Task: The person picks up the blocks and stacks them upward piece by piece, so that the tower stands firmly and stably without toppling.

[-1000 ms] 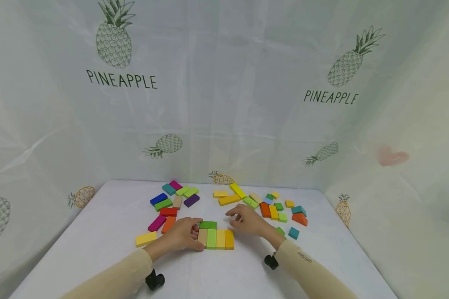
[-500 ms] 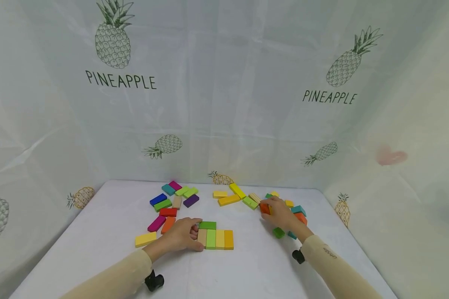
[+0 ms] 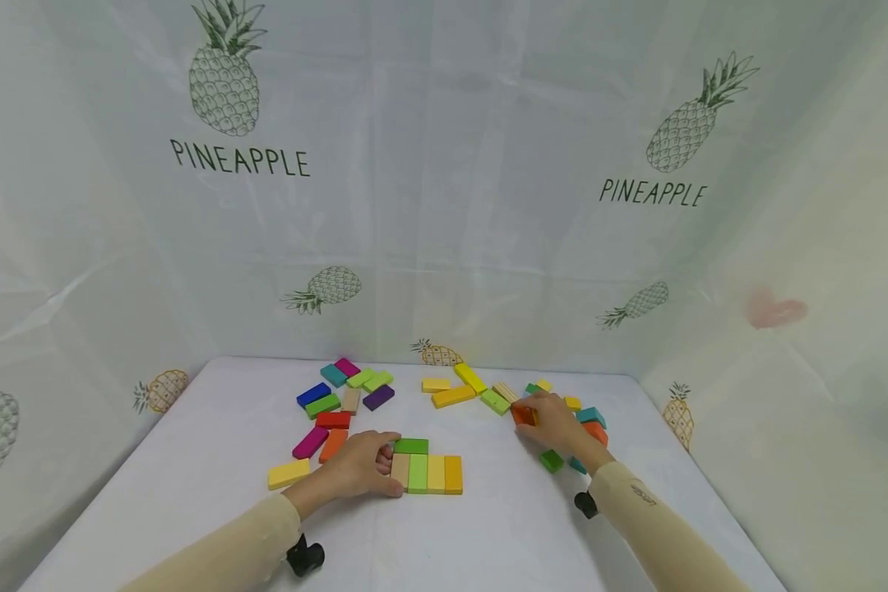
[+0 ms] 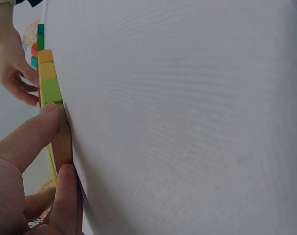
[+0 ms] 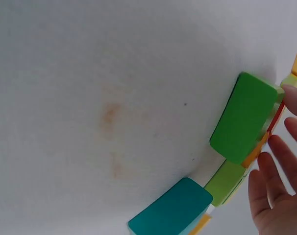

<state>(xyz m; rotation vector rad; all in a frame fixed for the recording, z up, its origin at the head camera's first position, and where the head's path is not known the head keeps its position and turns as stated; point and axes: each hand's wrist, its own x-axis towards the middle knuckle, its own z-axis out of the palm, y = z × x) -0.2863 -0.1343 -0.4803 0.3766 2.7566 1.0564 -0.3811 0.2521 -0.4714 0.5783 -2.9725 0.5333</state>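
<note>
In the head view, my left hand (image 3: 351, 467) steadies the left end of a flat group of toy blocks, thumb low and index finger at the top corner. A plain wooden block (image 3: 400, 474) lies beside it, with light green (image 3: 418, 474), pale yellow (image 3: 436, 474) and orange-yellow (image 3: 453, 474) blocks in a row. A darker green block (image 3: 412, 446) lies across the top. The left wrist view shows thumb and fingers against the wooden block (image 4: 63, 139). Over the right-hand cluster, my right hand (image 3: 558, 427) pinches a red-orange block (image 3: 521, 414), partly hidden by the fingers.
Loose blocks, including a red one (image 3: 333, 420) and a purple one (image 3: 379, 397), lie left of the group. Yellow blocks (image 3: 454, 396) lie at the back. Green (image 5: 246, 117) and teal (image 5: 173, 208) blocks stand close to the right hand. A patterned curtain surrounds the table.
My right hand has moved right from beside the row to the red-orange block, which has shifted slightly left. The left hand stays in place.
</note>
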